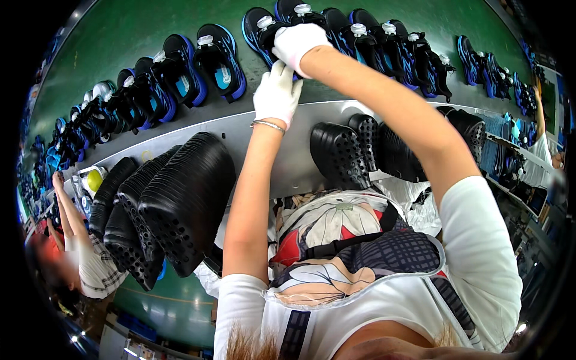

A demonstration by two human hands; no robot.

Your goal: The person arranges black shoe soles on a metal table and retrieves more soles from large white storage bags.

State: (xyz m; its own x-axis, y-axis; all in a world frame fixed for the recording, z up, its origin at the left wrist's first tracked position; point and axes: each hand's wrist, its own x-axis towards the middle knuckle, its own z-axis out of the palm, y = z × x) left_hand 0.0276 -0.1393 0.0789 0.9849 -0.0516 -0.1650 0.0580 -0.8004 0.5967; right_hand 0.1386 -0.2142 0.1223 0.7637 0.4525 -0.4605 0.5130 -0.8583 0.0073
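A black sports shoe [257, 37] with a blue sole edge and a white piece on its tongue stands at the top middle. My right hand [302, 47], in a white glove, is closed at the shoe's collar, its fingertips bent down and partly hidden. Just below, my left hand [277, 95], also white-gloved, has its fingers together against the heel end, with the thumb to the right. Between the hands a bit of blue sole shows. Another shoe [294, 11] stands right behind my right hand. To the left is a similar shoe [221, 63], apart from my hands.
Rows of like shoes [180, 69] run along the green surface [132, 36] to both sides. Stacks of black perforated shoe-shaped pieces [189, 186] lean on the grey metal ledge [252, 162], with more black pieces [339, 153] at right. A co-worker [90, 264] is at far left, another [537, 162] at far right.
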